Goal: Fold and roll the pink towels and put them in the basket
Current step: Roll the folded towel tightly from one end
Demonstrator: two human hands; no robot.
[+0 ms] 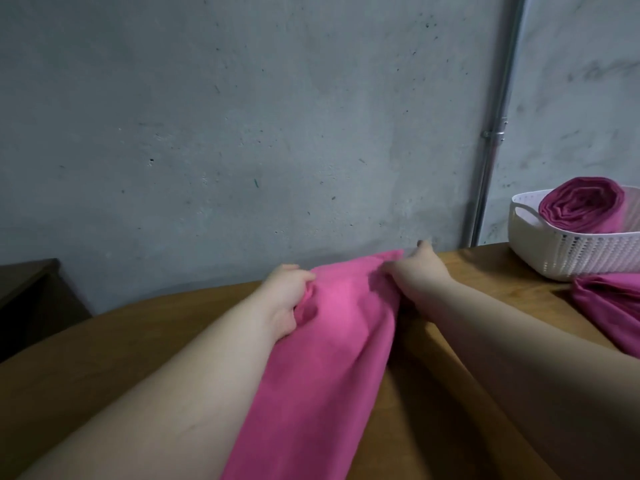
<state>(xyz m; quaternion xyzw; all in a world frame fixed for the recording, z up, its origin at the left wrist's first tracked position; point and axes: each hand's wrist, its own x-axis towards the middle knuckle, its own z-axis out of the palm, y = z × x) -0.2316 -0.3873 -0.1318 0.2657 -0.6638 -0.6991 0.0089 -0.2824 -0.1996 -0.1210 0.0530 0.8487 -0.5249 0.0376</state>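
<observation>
A pink towel [322,358] stretches as a long folded strip across the wooden table [138,341], from the near edge toward the wall. My left hand [285,299] grips its far left edge, fingers curled into the cloth. My right hand [412,271] grips the far right corner, thumb raised. At the far right stands a white perforated basket [568,252] holding one rolled pink towel [581,206]. Another pink towel [609,306] lies crumpled on the table in front of the basket.
A grey concrete wall [242,133] rises right behind the table, with a metal pipe [493,143] running down it near the basket. A dark piece of furniture [31,292] sits at the left, beyond the table's edge.
</observation>
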